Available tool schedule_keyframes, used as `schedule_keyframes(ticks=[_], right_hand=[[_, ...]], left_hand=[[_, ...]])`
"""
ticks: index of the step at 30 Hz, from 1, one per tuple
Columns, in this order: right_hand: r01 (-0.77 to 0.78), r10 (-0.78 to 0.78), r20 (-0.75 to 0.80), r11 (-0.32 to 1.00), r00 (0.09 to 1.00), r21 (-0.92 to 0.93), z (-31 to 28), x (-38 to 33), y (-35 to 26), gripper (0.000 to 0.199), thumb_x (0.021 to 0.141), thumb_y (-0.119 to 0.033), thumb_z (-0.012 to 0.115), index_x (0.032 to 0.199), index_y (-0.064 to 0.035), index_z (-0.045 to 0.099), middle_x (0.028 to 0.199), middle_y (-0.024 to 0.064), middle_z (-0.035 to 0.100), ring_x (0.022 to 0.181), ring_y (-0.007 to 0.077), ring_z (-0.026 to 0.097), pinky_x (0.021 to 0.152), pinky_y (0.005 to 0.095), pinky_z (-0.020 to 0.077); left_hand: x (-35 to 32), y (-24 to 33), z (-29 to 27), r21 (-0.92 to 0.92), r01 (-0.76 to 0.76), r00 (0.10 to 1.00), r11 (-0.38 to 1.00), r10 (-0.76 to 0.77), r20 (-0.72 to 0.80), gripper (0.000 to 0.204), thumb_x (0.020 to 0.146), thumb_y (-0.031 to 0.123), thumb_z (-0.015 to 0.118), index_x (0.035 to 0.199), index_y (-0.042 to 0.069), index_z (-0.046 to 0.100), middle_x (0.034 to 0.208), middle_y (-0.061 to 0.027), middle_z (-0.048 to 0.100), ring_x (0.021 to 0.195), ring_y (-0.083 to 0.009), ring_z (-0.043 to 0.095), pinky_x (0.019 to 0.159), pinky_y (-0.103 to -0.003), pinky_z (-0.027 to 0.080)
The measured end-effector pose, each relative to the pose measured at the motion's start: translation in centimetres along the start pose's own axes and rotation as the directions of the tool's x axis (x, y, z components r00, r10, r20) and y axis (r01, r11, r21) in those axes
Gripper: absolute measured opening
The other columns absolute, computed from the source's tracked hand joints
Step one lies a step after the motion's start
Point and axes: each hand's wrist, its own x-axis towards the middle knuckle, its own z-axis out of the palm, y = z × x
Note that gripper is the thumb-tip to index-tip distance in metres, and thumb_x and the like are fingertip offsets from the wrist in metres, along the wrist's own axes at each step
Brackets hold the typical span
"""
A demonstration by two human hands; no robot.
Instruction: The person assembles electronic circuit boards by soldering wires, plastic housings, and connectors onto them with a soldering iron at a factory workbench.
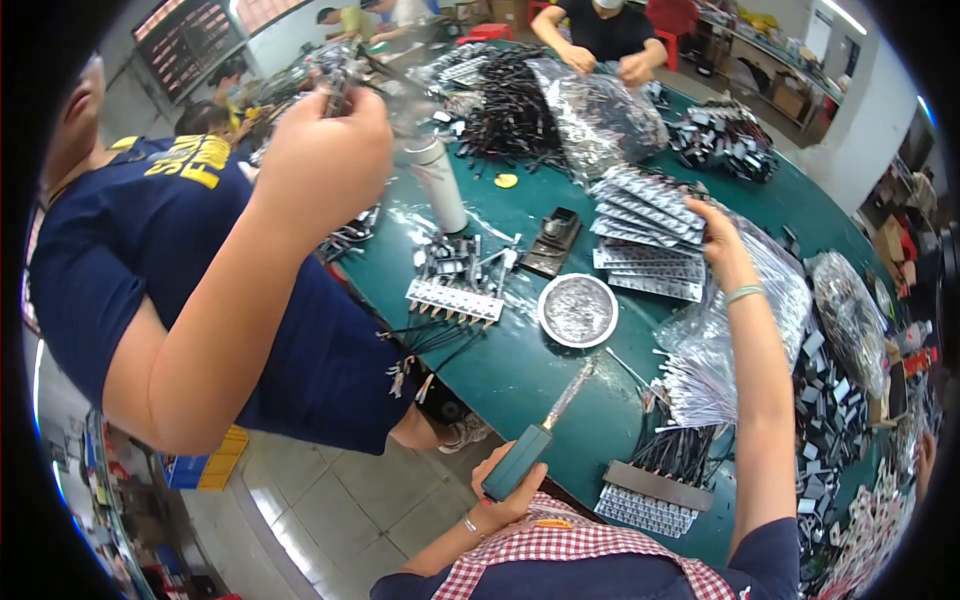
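Note:
My left hand, low in the middle, is closed around a tool with a blocky green handle. Its slim shiny barrel points away from me, toward a white-rimmed round bowl with silvery contents. The tip is apart from the bowl. My right hand reaches far to the right and grips the right edge of a stack of white boards with rows of dark marks. The fingertips rest on the upper boards; the thumb is partly hidden. More such boards lie just beneath.
A white board with wires lies left of the bowl, near a white bottle and a dark stand. A grey bar crosses another board near me. A co-worker's raised arm fills the left; another person works across the table.

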Motion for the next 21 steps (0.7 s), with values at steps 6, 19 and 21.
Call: schedule_keyframes(ticks=[6,19,21], right_hand=[[0.18,-0.183,-0.004,0.969,0.983,-0.17,6.8,-2.4,6.4,0.027,0.073,-0.005,0.075,0.093,0.0062,0.061,0.087,0.0117,0.066,0.073,0.0199,0.065,0.064,0.0326,0.0544],[0.465,-0.822,0.439,-0.249,0.363,-0.849,6.2,-7.4,8.6,0.029,0.076,-0.013,0.064,0.106,-0.0117,0.061,0.123,0.0111,0.049,0.118,0.0325,0.041,0.095,0.0444,0.0348],[0.448,-0.826,0.477,-0.319,0.301,-0.835,5.9,-8.2,7.8,0.028,0.077,-0.012,0.063,0.105,-0.0117,0.061,0.121,0.0103,0.05,0.116,0.0316,0.043,0.094,0.0433,0.0365]], left_hand=[[-3.1,-3.5,-0.1,0.03,0.107,0.994,0.994,-0.107,0.025,0.033,0.074,0.012,0.073,0.101,-0.005,0.062,0.085,-0.0114,0.066,0.064,-0.0182,0.064,0.058,-0.028,0.049],[-2.8,-2.3,0.6,0.028,0.038,0.998,0.999,-0.039,0.045,0.028,0.075,0.01,0.072,0.099,-0.003,0.064,0.08,-0.0096,0.066,0.06,-0.0162,0.062,0.054,-0.027,0.048],[-2.7,-2.0,0.6,0.076,-0.065,0.997,0.995,0.062,0.047,0.029,0.075,0.011,0.072,0.099,-0.003,0.064,0.079,-0.0096,0.066,0.059,-0.0163,0.062,0.054,-0.027,0.048]])
